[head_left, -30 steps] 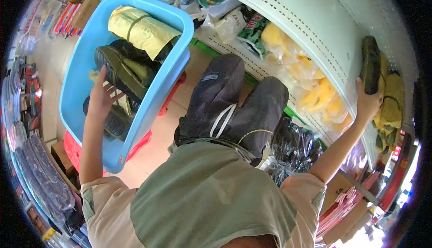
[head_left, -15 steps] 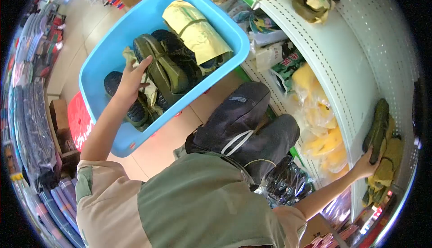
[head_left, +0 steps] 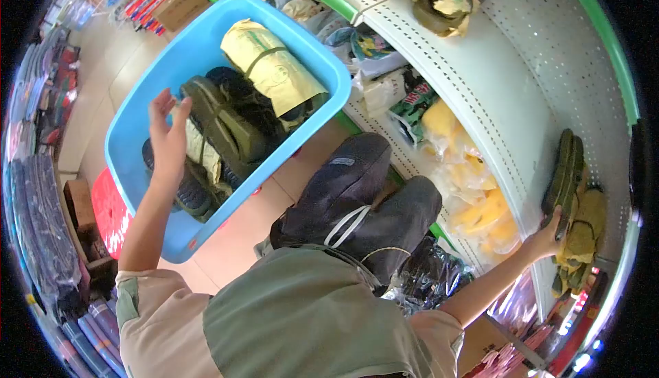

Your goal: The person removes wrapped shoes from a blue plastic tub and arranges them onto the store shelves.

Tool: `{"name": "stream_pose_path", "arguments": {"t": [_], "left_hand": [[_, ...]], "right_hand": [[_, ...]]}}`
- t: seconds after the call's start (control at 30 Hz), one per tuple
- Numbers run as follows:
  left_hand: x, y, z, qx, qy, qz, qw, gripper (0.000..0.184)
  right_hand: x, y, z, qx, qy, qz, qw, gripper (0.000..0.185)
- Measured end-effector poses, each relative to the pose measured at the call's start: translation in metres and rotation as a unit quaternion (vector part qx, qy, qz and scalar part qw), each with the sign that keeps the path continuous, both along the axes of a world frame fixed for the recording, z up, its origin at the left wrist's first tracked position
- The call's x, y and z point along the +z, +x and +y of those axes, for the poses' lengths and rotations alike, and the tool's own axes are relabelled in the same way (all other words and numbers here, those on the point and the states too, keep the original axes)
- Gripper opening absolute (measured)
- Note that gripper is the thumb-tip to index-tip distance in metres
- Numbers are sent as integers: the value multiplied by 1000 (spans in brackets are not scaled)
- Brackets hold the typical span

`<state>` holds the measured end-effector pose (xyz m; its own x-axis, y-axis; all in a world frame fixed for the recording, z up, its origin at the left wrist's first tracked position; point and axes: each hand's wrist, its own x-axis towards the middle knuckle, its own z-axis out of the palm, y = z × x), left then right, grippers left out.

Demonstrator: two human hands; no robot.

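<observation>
My left hand (head_left: 167, 134) is raised over the left part of the blue tub (head_left: 137, 93), its fingers apart and holding nothing. Just right of it, a pair of olive shoes (head_left: 223, 114) lies bound with a band, soles showing. Other dark shoes (head_left: 192, 189) lie below my hand, with crumpled yellow paper (head_left: 202, 151) among them. A bundle wrapped in yellow paper (head_left: 271, 66) rests against the tub's far right side. My right hand (head_left: 546, 239) grips a dark green shoe (head_left: 563, 175) on the shelf, beside another olive shoe (head_left: 585, 230).
The pale perforated shelf (head_left: 480, 69) curves along the right, with more paper-stuffed shoes (head_left: 439, 1) at its top. Below it are yellow items in clear plastic bags (head_left: 473, 193). A red stool (head_left: 110, 206) stands under the tub. Packaged goods (head_left: 44, 193) line the left side.
My left hand has lifted off the olive shoes and moved left, its fingers spreading. My right hand stays at the shoes on the shelf. The whole view has shifted slightly.
</observation>
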<state>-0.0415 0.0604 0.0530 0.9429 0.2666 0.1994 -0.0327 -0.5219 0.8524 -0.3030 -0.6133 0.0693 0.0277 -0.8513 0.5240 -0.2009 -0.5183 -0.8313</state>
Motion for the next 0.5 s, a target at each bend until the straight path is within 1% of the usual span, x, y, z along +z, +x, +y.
{"name": "stream_pose_path", "arguments": {"t": [0.03,0.07,0.1,0.13,0.17,0.2,0.23,0.33,0.37,0.43,0.47,0.5], "left_hand": [[2,0,-1,-4,24,-27,999,54],[8,-1,-6,-6,16,-45,999,48],[11,-3,-8,-10,31,-72,997,47],[14,-3,-10,-20,43,-101,994,46],[17,-3,-16,-36,51,-130,990,45],[23,-5,-23,-51,17,-134,990,42],[30,-7,-33,-67,-19,-133,989,40],[49,-13,-64,-158,12,-211,965,38],[49,-12,-74,-209,-9,-209,955,37],[55,-19,-88,-295,-40,-203,933,35],[64,-24,-103,-364,-67,-176,912,30],[64,-28,-115,-405,-106,-139,898,42]], "right_hand": [[3,0,7,18,68,-73,995,43],[4,-4,13,35,134,-146,980,41],[-4,-14,16,-30,-20,102,994,41],[4,-10,31,35,82,-43,995,45],[11,-6,47,72,173,-202,961,50],[12,-6,56,67,205,-241,946,50],[12,-6,70,55,214,-232,947,50],[11,0,104,48,236,-177,954,51],[13,6,121,151,201,-227,941,54],[7,6,138,219,219,-249,918,61],[7,9,151,237,217,-246,914,66],[10,13,165,261,218,-241,909,72]]}}
